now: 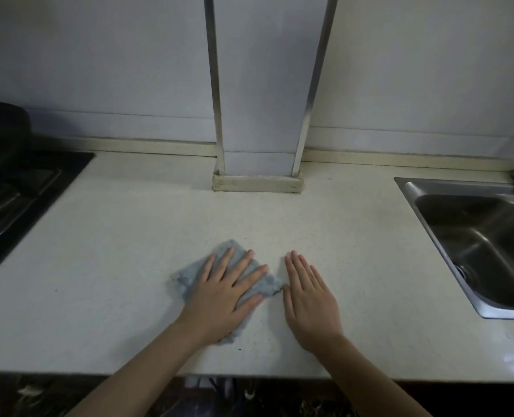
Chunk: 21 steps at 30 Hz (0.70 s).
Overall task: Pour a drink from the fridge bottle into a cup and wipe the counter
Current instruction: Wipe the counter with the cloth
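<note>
Left hand (pixel 222 299) flat on cloth (pixel 186 278); right hand (pixel 309 299) beside, maybe touching corner.

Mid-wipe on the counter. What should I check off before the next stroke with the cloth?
1. Left hand flat on blue cloth, fingers spread: ok.
2. Right hand flat on counter beside the cloth, holding nothing: ok.
3. Cloth lies well apart from sink: ok.
4. Counter spotless: not ok, dark specks near the cloth.
5. Drink poured: cannot tell, no cup or bottle in view.
</note>
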Tool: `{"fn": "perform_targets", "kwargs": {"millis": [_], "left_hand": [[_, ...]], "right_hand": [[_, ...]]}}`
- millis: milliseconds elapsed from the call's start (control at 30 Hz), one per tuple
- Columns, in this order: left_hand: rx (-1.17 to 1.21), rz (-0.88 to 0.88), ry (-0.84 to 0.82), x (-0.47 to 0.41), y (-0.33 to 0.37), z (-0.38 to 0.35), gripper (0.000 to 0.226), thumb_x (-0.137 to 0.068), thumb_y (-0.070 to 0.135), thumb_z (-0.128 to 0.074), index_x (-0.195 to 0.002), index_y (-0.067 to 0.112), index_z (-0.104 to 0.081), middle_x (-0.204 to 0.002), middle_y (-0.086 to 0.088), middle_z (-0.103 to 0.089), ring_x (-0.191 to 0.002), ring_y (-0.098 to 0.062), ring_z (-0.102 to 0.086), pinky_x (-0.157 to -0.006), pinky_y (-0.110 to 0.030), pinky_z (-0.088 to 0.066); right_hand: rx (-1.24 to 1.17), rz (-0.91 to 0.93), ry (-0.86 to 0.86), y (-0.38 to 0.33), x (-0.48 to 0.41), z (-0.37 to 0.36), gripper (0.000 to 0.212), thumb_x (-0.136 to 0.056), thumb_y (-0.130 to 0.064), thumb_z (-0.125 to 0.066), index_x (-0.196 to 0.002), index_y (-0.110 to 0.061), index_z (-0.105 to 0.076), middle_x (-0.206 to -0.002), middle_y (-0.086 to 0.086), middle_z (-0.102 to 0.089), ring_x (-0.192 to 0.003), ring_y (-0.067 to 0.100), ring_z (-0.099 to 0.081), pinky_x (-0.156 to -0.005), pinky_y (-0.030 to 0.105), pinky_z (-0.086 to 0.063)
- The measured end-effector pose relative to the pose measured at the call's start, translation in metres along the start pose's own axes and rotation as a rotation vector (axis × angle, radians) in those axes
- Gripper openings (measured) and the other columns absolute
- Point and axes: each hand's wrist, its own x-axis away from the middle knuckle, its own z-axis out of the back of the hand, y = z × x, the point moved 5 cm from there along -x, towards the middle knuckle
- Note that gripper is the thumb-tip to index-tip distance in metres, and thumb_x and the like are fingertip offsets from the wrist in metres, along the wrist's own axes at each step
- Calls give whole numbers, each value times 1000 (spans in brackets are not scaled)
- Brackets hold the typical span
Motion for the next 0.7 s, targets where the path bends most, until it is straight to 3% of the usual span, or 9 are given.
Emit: {"fn": "perform_targets", "kwargs": {"millis": [133, 267, 433, 600, 700], "left_hand": [[22, -37, 29, 26, -29, 5, 57, -101, 63, -17, -154, 45, -8, -164, 10, -7, -152, -19, 0, -120, -49, -9], [34, 86, 31, 34, -69, 8, 59, -97, 68, -7, -152, 48, -1, -164, 11, 0, -151, -17, 9, -122, -47, -5], [46, 241, 53, 45, -149, 14, 67, -92, 69, 1, -153, 44, -8, -163, 11, -3, -152, -20, 1, -121, -44, 0], [48, 377, -3, 19, -230, 7, 65, -89, 69, 11, -150, 47, 14, -163, 10, 13, -151, -22, 13, -121, -49, 4], [55, 397, -29, -23, -240, 3, 62, -92, 64, 5, -150, 45, 16, -163, 9, 16, -150, -25, 17, -120, -51, 7]], "right_hand": [[32, -27, 3, -11, -7, 7, 59, -99, -44, 1, -150, -15, 10, -161, 1, 7, -143, 10, 16, -117, 30, 10], [-14, 71, 39, -62, -33, 6, 60, -99, -44, 0, -152, -16, 9, -158, 0, 14, -146, 13, 15, -119, 31, 7], [-16, 100, -10, -126, -66, -16, 57, -102, -40, -5, -151, -14, 12, -158, 1, 16, -143, 13, 20, -117, 31, 11], [-36, 45, -19, -166, -104, -30, 58, -102, -41, -7, -151, -15, 11, -156, -1, 18, -143, 12, 20, -119, 32, 8], [-20, 14, -6, -171, -121, -35, 59, -101, -42, -9, -151, -16, 8, -157, -3, 15, -142, 9, 19, -116, 30, 12]]}}
